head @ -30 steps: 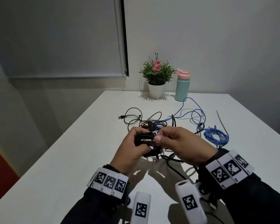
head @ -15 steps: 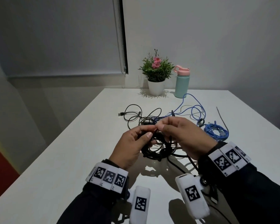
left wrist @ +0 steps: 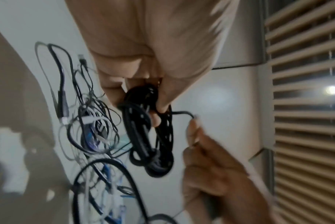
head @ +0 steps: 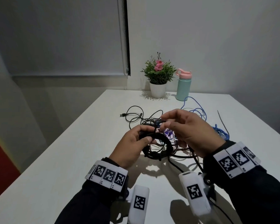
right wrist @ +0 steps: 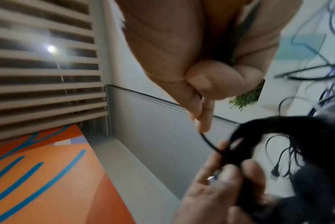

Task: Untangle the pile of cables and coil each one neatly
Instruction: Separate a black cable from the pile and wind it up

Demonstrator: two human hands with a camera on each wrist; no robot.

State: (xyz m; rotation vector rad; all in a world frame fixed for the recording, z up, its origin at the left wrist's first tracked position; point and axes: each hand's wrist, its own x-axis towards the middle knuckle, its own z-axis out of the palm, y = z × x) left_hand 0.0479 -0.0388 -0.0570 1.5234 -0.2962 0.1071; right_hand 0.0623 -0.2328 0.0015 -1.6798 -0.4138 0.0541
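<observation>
My left hand (head: 136,143) grips a coil of black cable (head: 158,148) just above the white table (head: 71,159); in the left wrist view the coil (left wrist: 149,133) hangs from its fingers. My right hand (head: 181,128) pinches the free black strand (head: 158,122) of that cable between thumb and forefinger, right beside the left fingers. The right wrist view shows that pinch (right wrist: 201,121) and the strand (right wrist: 210,142) running down into the coil. Behind the hands lies a tangled pile of black, white and blue cables (head: 145,117).
A coiled blue cable (head: 220,131) lies at the right, with a grey cable tie (head: 221,120) beside it. A potted plant (head: 158,78) and a teal bottle with a pink lid (head: 183,85) stand at the table's far edge. The table's left edge is close.
Both hands have risen with the black coil. The right hand has moved up and back, drawing the strand over the coil, and its other fingers have spread.
</observation>
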